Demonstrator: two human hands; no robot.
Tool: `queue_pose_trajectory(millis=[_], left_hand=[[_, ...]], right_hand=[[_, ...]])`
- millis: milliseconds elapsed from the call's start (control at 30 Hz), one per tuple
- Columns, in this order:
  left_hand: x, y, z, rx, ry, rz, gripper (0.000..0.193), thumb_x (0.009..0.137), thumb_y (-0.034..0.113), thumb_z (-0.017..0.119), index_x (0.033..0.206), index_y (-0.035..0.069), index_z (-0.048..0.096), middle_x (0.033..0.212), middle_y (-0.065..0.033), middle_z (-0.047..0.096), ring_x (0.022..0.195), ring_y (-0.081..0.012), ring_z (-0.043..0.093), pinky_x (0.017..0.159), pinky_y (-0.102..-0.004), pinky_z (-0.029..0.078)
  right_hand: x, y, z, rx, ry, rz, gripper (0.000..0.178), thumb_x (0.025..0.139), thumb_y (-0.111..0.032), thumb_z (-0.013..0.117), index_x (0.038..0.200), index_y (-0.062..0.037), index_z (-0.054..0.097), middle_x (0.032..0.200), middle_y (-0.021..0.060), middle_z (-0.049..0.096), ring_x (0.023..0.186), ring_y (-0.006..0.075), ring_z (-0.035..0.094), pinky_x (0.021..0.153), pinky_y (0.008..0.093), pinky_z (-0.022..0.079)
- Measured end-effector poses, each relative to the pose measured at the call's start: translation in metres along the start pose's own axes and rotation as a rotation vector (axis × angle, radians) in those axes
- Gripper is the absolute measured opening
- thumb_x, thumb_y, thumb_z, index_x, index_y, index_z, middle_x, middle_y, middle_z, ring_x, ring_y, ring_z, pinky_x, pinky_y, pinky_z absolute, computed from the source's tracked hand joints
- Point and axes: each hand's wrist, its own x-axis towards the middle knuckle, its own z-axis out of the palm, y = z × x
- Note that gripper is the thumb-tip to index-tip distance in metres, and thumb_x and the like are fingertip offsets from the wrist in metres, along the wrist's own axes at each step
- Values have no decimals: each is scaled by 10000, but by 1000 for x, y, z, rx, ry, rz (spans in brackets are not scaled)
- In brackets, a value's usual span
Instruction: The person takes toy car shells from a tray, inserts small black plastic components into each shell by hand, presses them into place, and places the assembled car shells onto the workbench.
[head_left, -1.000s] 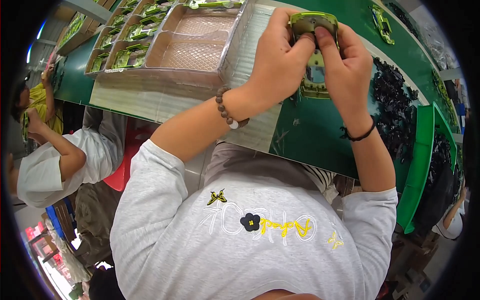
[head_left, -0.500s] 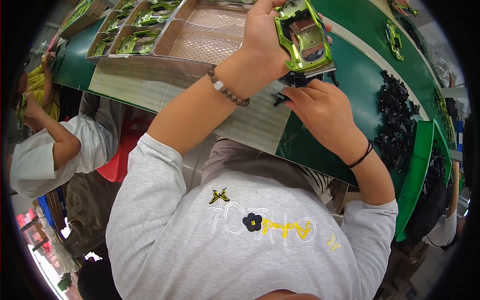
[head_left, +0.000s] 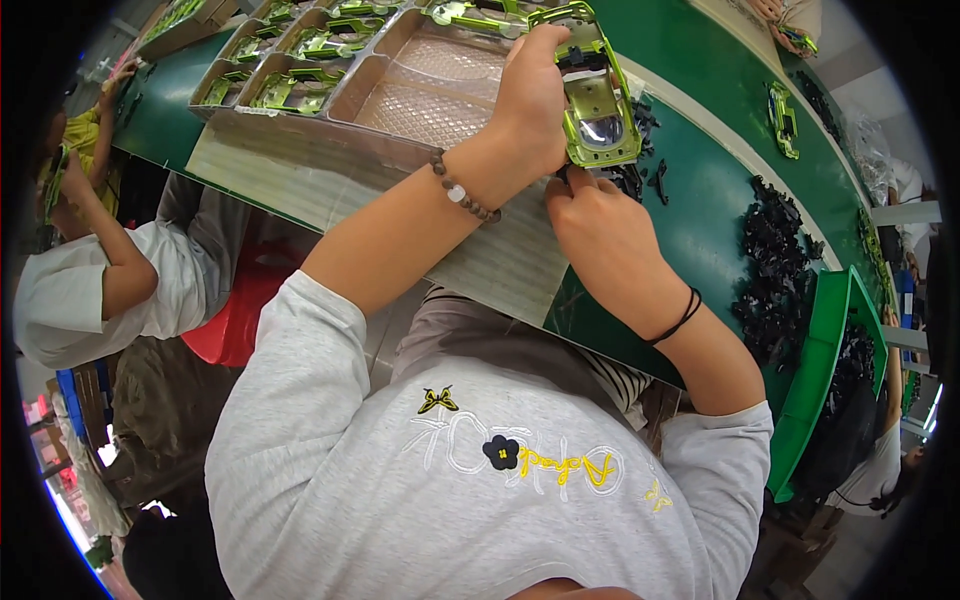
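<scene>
My left hand grips a shiny green toy car body, held upside down above the green table. A bead bracelet sits on that wrist. My right hand is just below the car body, its fingertips pinched on a small black plastic part beside a little heap of black parts. A black band circles the right wrist.
A clear plastic tray with compartments holds several more green car bodies at the upper left. A big pile of black parts and a green bin lie to the right. Another green car body rests farther off. A seated person works at the left.
My left hand lifted the car body up and away while my right hand came off it and dropped to the black parts on the table.
</scene>
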Motion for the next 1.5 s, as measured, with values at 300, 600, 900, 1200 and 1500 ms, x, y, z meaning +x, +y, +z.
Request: queue_pose_trajectory(millis=[300, 600, 900, 1200, 1500], left_hand=[[-3, 6, 7, -141, -116, 38, 327, 905, 297, 349, 950, 36, 541, 817, -116, 610, 720, -203, 613, 658, -363, 526], [-15, 0, 13, 82, -195, -67, 426, 983, 328, 293, 1114, 4, 537, 1025, -120, 630, 881, -204, 630, 773, -345, 535], [-47, -19, 25, 359, -316, -47, 380, 977, 314, 343, 1255, 68, 425, 1011, -95, 594, 816, -150, 609, 680, -305, 529], [-53, -31, 23, 369, -392, -19, 376, 974, 282, 386, 1258, 35, 400, 1023, -71, 561, 838, -115, 579, 680, -262, 513], [-54, -23, 24, 334, -394, -50, 348, 976, 246, 392, 1252, 34, 403, 1032, -40, 540, 874, -78, 537, 713, -243, 499]], right_hand=[[-4, 0, -14, 7, -53, 126, 221, 711, -33, 571, 927, 13, 575, 805, 134, 566, 708, 232, 637, 567, 289, 533], [-83, 68, -26, 522, 284, 450, 199, 705, 50, 644, 891, -20, 649, 836, 117, 600, 667, 274, 591, 616, 349, 490], [-76, 80, -57, 354, 286, 474, 157, 752, 24, 627, 902, -10, 653, 837, 114, 630, 709, 299, 600, 649, 336, 490], [-20, 68, -60, 102, 592, 218, 131, 738, -2, 644, 862, -35, 670, 818, 100, 646, 724, 264, 604, 655, 334, 496], [-13, 71, -58, 161, 575, 290, 117, 730, -15, 656, 839, -48, 679, 751, 86, 652, 710, 249, 603, 629, 335, 487]])
